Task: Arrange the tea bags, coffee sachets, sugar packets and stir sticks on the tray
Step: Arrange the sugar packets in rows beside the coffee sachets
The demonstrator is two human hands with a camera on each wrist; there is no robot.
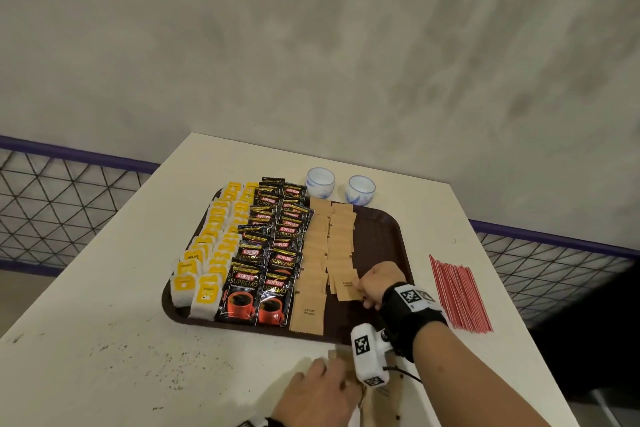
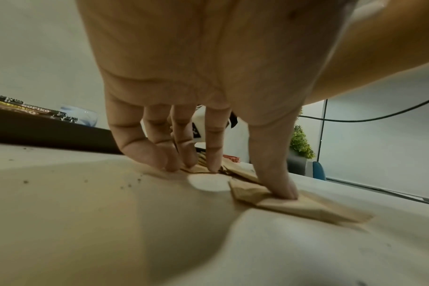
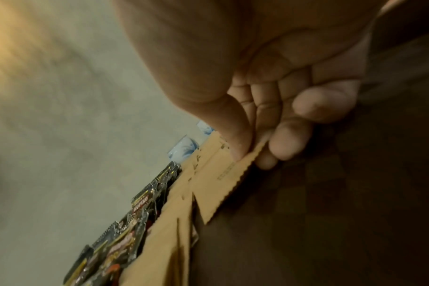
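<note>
A dark brown tray holds rows of yellow tea bags, black coffee sachets and brown sugar packets. My right hand pinches one sugar packet at the near end of the right sugar row; thumb and forefinger grip its serrated edge. My left hand rests on loose sugar packets lying on the table in front of the tray, with straight fingers and thumb pressing down. Red stir sticks lie on the table right of the tray.
Two white-and-blue cups stand behind the tray. The white table ends close at right and back; a wire-mesh railing and grey wall lie beyond. A green plant stands past the table's right side.
</note>
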